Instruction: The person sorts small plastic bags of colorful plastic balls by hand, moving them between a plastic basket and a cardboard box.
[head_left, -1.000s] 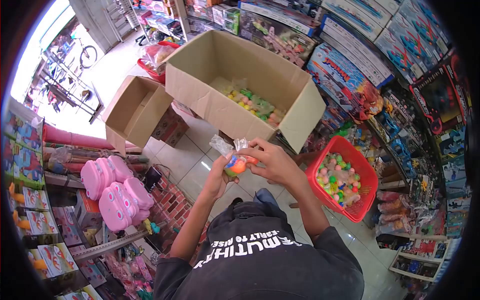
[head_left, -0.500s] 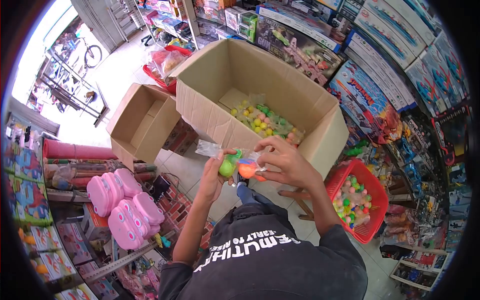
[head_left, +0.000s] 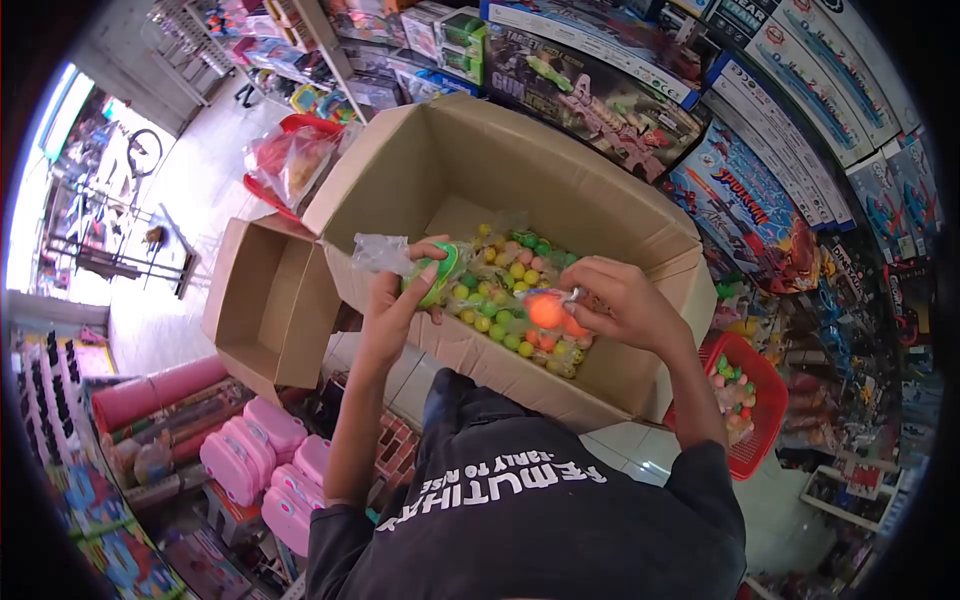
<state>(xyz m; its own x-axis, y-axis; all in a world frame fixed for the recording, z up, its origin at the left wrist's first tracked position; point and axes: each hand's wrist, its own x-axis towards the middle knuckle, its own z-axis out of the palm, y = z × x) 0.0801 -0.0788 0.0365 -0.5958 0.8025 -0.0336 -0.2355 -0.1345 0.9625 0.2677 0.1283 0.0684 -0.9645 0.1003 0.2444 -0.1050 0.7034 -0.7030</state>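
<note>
My left hand grips a green ball-like toy in clear plastic, with a crumpled end of the wrapping sticking out to the left. My right hand pinches the top of a clear plastic bag with orange balls in it. Both hands are above the near side of a large open cardboard box, apart from each other. Inside the box lie many small yellow, green, pink and orange balls, several of them in clear bags. The fingertips of my right hand partly cover the bag's top.
A smaller open cardboard box stands to the left. On the right is a red basket with bagged balls. Pink cases are stacked at lower left. Boxed toys line the far side, beside a red tub.
My hands have moved forward over the large box and farther apart, carrying the green toy and the bag of orange balls. The view has shifted closer to the box.
</note>
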